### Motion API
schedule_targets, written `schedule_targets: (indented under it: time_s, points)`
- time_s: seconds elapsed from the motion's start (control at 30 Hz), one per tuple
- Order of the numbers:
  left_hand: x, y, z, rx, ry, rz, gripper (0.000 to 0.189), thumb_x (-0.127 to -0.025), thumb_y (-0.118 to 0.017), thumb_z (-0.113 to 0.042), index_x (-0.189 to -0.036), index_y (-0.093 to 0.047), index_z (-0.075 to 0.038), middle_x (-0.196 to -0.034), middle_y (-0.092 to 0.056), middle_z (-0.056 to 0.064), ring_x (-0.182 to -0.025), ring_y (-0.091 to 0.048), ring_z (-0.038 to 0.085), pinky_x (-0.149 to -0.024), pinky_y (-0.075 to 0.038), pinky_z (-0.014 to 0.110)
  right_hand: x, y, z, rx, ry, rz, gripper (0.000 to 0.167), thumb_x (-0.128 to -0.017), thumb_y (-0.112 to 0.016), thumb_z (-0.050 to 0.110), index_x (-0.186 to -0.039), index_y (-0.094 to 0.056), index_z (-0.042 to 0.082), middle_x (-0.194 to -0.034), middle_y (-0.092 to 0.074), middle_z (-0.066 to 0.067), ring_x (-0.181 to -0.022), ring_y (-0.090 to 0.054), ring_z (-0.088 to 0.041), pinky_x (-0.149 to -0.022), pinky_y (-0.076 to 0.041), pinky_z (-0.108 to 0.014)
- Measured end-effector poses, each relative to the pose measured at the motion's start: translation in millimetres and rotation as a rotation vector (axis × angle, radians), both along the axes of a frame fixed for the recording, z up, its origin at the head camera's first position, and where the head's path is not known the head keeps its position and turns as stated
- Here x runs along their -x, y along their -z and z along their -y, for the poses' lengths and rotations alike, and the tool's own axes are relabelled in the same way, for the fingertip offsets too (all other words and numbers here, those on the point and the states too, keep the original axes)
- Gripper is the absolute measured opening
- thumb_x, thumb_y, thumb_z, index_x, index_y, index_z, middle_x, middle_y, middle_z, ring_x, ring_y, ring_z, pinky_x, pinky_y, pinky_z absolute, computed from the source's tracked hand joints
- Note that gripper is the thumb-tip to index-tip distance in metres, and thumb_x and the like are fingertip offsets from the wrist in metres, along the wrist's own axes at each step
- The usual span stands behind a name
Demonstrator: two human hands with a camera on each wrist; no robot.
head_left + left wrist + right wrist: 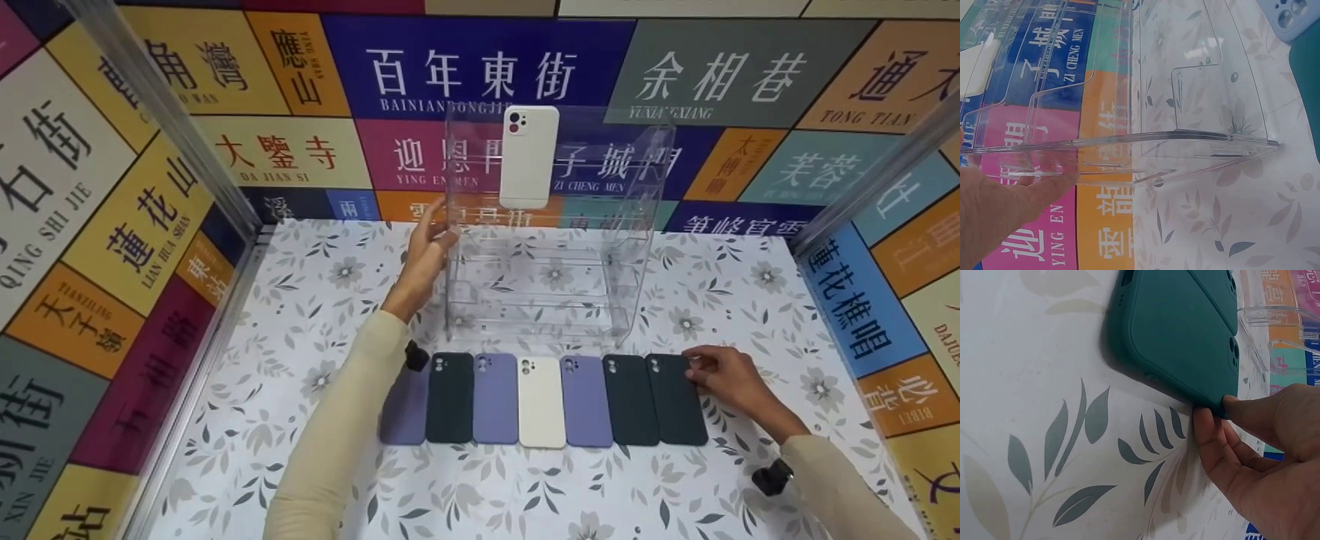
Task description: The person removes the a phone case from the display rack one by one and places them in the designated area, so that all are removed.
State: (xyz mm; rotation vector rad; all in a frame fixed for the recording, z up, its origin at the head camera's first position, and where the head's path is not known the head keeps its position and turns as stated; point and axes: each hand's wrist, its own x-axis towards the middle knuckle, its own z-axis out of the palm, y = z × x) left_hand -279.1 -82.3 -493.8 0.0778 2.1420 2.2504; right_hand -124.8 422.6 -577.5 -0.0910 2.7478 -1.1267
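My right hand point(727, 379) pinches the upper right corner of the dark green phone case point(679, 401) at the right end of a row. In the right wrist view, thumb and fingers hold that corner of the dark green case point(1174, 343). My left hand point(426, 259) holds the left side wall of a clear acrylic display stand point(540, 315); its fingers lie along the wall in the left wrist view. On the stand's upper tier leans a white phone case point(529, 161).
Along the row lie purple cases point(495, 401), dark green cases point(450, 401) and a cream case point(541, 405), on a flower-patterned tabletop point(330, 465). Panels with Chinese lettering point(480, 67) wall the back and sides. Metal posts point(169, 112) stand at the corners.
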Motion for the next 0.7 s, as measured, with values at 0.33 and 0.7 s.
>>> schedule_targets:
  time_s: [0.33, 0.7]
  points:
    - [-0.2, -0.2, -1.1, -0.003, 0.009, 0.0, 0.068, -0.107, -0.058, -0.013, -0.171, -0.039, -0.024, -0.151, -0.059, 0.018, -0.132, -0.061, 0.032, -0.096, -0.046, 0.048, 3.5, -7.8, 0, -0.015, -0.004, -0.023, 0.031, -0.101, -0.074, -0.005, -0.129, -0.07, -0.015, -0.101, -0.077, -0.023, -0.082, -0.076, -0.025, -0.065, -0.06, -0.029]
    - [-0.3, 0.0, 0.3, -0.006, -0.002, 0.01, 0.066, -0.108, -0.06, -0.015, -0.17, -0.042, -0.027, -0.147, -0.062, 0.016, -0.127, -0.064, 0.031, -0.09, -0.046, 0.043, 18.3, -42.2, -3, 0.02, 0.013, -0.169, 0.028, -0.104, -0.072, -0.002, -0.129, -0.072, -0.014, -0.102, -0.076, -0.025, -0.08, -0.074, -0.01, -0.07, -0.06, -0.021]
